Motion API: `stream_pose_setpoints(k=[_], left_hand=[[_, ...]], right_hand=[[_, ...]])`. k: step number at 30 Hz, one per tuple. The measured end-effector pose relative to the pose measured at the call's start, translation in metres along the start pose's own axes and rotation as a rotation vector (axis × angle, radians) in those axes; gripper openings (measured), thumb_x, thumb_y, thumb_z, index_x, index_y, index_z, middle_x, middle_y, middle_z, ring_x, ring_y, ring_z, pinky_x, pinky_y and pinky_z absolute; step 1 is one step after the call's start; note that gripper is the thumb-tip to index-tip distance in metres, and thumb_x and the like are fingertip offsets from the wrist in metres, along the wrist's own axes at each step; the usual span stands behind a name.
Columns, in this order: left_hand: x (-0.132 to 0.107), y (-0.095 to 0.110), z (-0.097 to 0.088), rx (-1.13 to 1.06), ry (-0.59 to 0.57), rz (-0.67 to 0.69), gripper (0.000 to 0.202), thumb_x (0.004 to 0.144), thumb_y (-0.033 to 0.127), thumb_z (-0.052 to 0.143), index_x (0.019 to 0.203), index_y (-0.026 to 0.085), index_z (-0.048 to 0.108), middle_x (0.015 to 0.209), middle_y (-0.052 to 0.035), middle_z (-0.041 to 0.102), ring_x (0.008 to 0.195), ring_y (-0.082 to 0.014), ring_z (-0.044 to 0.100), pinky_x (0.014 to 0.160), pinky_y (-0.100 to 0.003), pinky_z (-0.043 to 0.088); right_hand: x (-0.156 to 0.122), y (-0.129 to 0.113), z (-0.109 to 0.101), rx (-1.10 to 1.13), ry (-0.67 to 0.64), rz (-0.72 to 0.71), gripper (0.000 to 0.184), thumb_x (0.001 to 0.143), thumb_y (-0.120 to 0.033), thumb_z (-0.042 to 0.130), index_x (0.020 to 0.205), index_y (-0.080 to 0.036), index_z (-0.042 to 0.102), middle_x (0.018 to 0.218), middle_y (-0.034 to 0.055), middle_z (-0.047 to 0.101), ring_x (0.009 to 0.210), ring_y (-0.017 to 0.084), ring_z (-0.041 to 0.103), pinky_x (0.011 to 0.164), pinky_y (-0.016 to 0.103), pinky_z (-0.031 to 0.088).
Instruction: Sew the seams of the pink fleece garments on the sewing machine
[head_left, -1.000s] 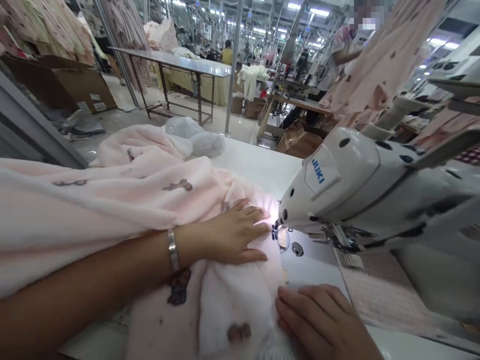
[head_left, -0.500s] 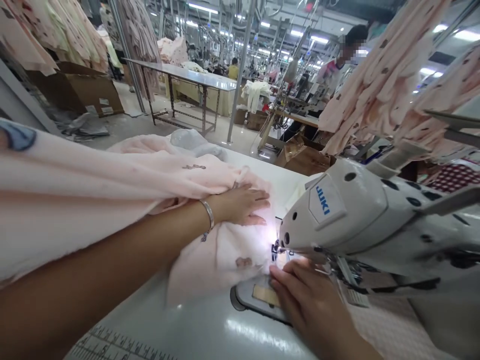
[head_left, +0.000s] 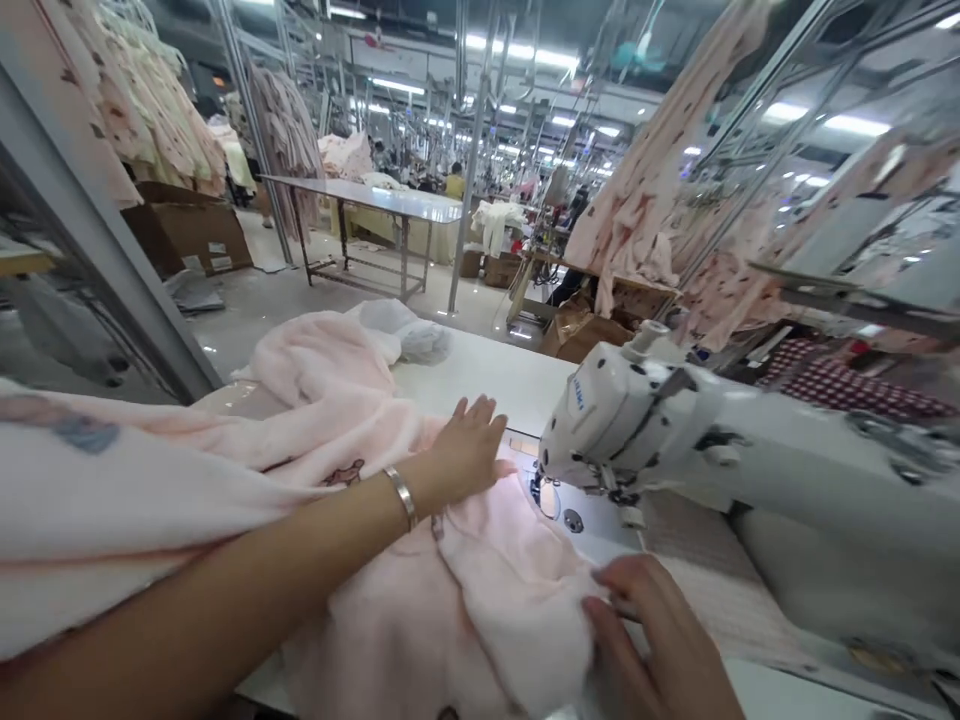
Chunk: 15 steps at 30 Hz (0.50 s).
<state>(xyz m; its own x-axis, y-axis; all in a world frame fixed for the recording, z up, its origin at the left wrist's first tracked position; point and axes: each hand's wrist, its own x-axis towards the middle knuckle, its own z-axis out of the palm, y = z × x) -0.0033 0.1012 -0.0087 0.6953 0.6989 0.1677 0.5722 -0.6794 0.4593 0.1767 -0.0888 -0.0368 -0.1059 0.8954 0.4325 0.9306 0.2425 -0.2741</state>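
One pink fleece (head_left: 510,590): lay draped before sewing machine (head_left: 637,420).
Left hand (head_left: 469,450): spread flat, pinning fleece smooth.
Right hand (head_left: 660,640): at fleece edge; grip unclear.

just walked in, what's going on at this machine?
A person is at a white sewing machine with pink fleece fabric spread across the table. The left hand, with a bracelet on its wrist, lies flat on the fabric beside the needle area. The right hand seems to pinch the fabric's near edge in front of the machine.
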Motion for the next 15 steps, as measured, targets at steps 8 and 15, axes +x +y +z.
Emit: stream_pose_setpoints(k=[8, 15], left_hand=[[-0.042, 0.017, -0.049, -0.283, -0.087, 0.175, 0.019, 0.087, 0.032, 0.038, 0.081, 0.016, 0.047, 0.074, 0.0008, 0.055, 0.067, -0.0129, 0.052, 0.06, -0.02, 0.042], [-0.106, 0.045, -0.09, -0.067, -0.102, 0.433, 0.018, 0.064, 0.008, 0.043, 0.075, 0.018, 0.054, 0.078, -0.0029, 0.056, 0.072, -0.0175, 0.05, 0.067, -0.028, 0.04]], right_hand=[[0.015, -0.009, 0.011, -0.026, -0.008, 0.084, 0.046, 0.089, -0.024, 0.041, 0.133, -0.019, 0.032, 0.109, 0.0077, 0.058, 0.089, 0.016, 0.061, 0.069, 0.025, 0.053], [0.011, -0.023, -0.012, -0.099, -0.014, 0.004, 0.023, 0.075, -0.008, 0.05, 0.082, -0.024, 0.063, 0.077, 0.0027, 0.06, 0.076, 0.02, 0.056, 0.065, 0.034, 0.045]])
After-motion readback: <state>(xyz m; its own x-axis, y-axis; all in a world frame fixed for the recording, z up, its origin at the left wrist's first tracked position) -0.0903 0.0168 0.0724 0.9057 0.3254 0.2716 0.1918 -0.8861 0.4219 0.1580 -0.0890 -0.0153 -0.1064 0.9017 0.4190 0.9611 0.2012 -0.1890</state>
